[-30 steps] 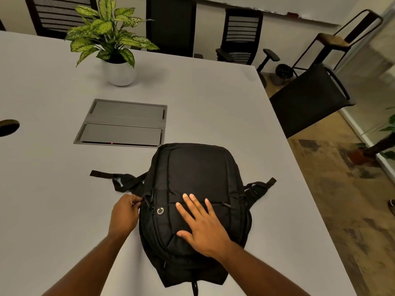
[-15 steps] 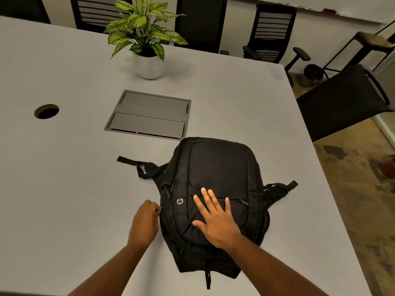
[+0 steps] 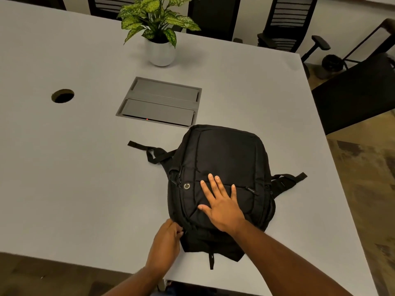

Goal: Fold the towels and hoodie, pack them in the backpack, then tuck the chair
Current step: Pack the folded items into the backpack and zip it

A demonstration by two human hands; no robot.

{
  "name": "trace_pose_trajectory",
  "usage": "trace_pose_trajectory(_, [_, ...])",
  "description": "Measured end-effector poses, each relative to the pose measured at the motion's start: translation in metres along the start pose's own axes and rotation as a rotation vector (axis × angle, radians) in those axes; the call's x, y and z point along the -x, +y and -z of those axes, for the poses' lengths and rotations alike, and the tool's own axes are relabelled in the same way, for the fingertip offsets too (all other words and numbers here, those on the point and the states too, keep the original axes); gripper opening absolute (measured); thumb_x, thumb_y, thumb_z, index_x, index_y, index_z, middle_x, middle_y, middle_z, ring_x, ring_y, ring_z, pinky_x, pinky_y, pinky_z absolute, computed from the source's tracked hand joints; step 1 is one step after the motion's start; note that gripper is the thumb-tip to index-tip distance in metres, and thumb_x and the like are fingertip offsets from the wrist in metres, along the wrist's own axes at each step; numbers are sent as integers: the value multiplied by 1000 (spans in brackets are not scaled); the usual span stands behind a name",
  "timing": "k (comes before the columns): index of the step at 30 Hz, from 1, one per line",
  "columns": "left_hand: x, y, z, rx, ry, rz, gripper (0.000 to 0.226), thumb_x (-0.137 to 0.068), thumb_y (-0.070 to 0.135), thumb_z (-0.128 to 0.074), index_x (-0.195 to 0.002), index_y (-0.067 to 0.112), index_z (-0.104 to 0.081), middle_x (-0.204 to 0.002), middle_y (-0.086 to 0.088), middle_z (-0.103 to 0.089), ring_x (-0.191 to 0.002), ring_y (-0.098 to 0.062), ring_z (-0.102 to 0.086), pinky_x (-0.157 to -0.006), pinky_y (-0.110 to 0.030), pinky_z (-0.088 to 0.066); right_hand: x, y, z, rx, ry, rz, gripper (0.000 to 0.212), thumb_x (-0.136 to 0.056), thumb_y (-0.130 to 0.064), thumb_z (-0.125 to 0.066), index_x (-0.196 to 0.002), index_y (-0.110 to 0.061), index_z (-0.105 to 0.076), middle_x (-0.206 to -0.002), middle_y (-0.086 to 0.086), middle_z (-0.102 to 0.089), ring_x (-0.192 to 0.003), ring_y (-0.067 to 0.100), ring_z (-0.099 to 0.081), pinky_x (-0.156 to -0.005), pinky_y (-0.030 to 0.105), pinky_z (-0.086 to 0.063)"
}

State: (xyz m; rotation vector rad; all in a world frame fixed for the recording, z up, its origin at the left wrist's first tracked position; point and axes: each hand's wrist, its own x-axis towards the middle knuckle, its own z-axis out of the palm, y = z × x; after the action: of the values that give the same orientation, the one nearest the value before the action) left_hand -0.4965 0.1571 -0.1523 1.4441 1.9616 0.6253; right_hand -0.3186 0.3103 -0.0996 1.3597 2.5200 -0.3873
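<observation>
Backpack (image 3: pixel 222 189) lies flat on the grey table (image 3: pixel 74 189), its bottom end just short of the near edge, where a short strap tail points toward that edge. Right table edge runs close past the bag's right strap (image 3: pixel 286 181); wide bare surface to the left. Left hand (image 3: pixel 166 242) at the bag's near-left corner, fingers curled and pinching something small at the seam, likely a zipper pull; item itself not resolvable. Right hand (image 3: pixel 222 206) palm-down on the front panel, fingers straight and spread, pressing flat, holding nothing. Left strap (image 3: pixel 149 151) trails outward. Beyond: hatch (image 3: pixel 160 101), round hole (image 3: pixel 62 96), potted plant (image 3: pixel 160 28). Chairs (image 3: pixel 352 92) stand off the right and far edges.
</observation>
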Motion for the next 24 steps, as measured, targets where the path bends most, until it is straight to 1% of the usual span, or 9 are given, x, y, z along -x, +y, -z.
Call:
trace_pose_trajectory(4, [0,8,7,-16,-23,24,14,-98,19,-65,-86,24,-58,-87,16,-52,-77,-3,-56,-70,-13,-45,2,-1,1,18,17,8,73,-100,-68,-13,-157,-36,20,-162,-6,36,-149,16,32,-118,61,12])
trace_pose_trajectory(6, [2,12,9,10,-19,77,15,-98,25,-65,-85,27,-57,-86,16,-54,-77,-6,-58,-70,-15,-47,5,-5,0,21,52,-3,73,-101,-65,-11,-159,-30,14,-165,0,28,-152,21,25,-120,61,7])
trace_pose_trajectory(8, [4,14,10,65,7,140,16,-97,29,-66,-84,29,-56,-84,15,-58,-76,-7,-60,-71,-18,-50,11,-16,0,20,127,4,74,-101,-59,-19,-162,-20,-4,-169,9,7,-156,28,8,-123,60,-8])
trace_pose_trajectory(9, [5,15,10,98,26,166,16,-96,29,-68,-84,30,-56,-84,13,-60,-76,-7,-60,-70,-20,-51,16,-23,-1,18,173,46,73,-101,-56,-30,-161,-15,-16,-169,12,-8,-156,30,-5,-123,57,-17])
trace_pose_trajectory(11, [6,16,9,153,55,200,16,-94,27,-70,-85,30,-58,-84,13,-61,-77,-7,-60,-71,-21,-52,29,-36,-9,13,262,242,68,-96,-49,-55,-152,-13,-39,-158,12,-38,-149,30,-32,-119,49,-33])
trace_pose_trajectory(13, [6,15,9,181,66,200,16,-93,25,-72,-86,30,-58,-88,12,-60,-79,-6,-60,-74,-22,-53,41,-49,-19,32,281,465,61,-89,-40,-70,-141,-15,-50,-141,7,-53,-133,25,-49,-112,41,-42])
trace_pose_trajectory(15, [5,15,11,228,70,194,17,-92,19,-72,-86,29,-59,-92,11,-60,-85,-5,-60,-78,-25,-55,45,-59,-27,89,241,551,58,-81,-28,-78,-132,-15,-56,-128,3,-56,-120,22,-53,-103,37,-46])
trace_pose_trajectory(20, [3,10,20,342,20,210,16,-96,14,-65,-89,28,-68,-101,12,-65,-95,-1,-61,-83,-24,-55,34,-74,-27,145,237,499,45,-67,-22,-84,-109,-19,-65,-104,0,-58,-98,19,-54,-86,35,-51])
trace_pose_trajectory(24, [-1,10,28,604,78,414,27,-102,11,-51,-90,16,-74,-89,3,-74,-88,-12,-71,-82,-28,-58,29,-77,-22,157,255,502,36,-66,-24,-88,-96,-21,-69,-95,-2,-59,-91,18,-54,-81,33,-51])
